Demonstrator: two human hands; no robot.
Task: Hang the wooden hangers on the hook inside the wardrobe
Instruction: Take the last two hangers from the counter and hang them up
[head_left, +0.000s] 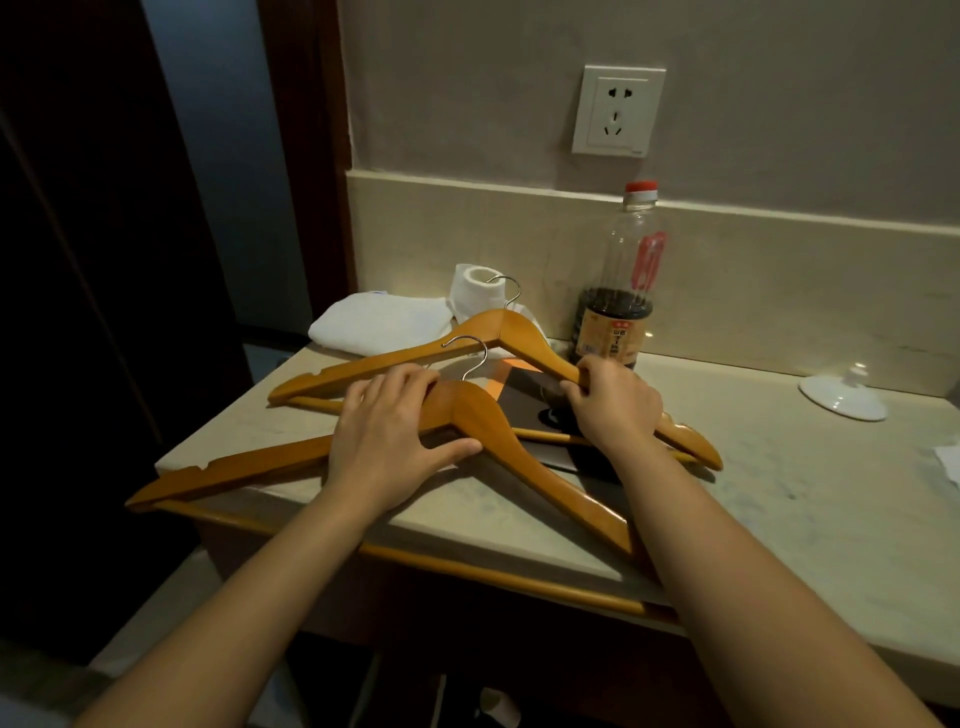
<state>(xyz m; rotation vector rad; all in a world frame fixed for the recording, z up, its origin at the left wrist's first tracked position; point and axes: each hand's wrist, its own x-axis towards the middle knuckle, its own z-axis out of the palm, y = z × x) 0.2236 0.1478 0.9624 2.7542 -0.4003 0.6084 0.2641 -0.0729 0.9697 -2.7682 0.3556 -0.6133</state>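
Observation:
Two wooden hangers with metal hooks lie on a pale counter (779, 499). The near hanger (545, 478) sticks out over the counter's front-left corner. My left hand (395, 436) lies over its left arm close to the neck, thumb curled under the wood and fingers over the top. The far hanger (415, 353) lies behind it, partly resting on a dark booklet. My right hand (613, 405) grips its right arm, fingers curled round the wood. No wardrobe hook is in view.
A folded white towel (379, 322) and a paper roll (475, 291) sit at the back left. A bottle of dark liquid (618, 296) stands behind my right hand. A white lid (844, 397) lies at the right. A dark booklet (540, 395) is under the hangers. A dark opening (78, 260) lies to the left.

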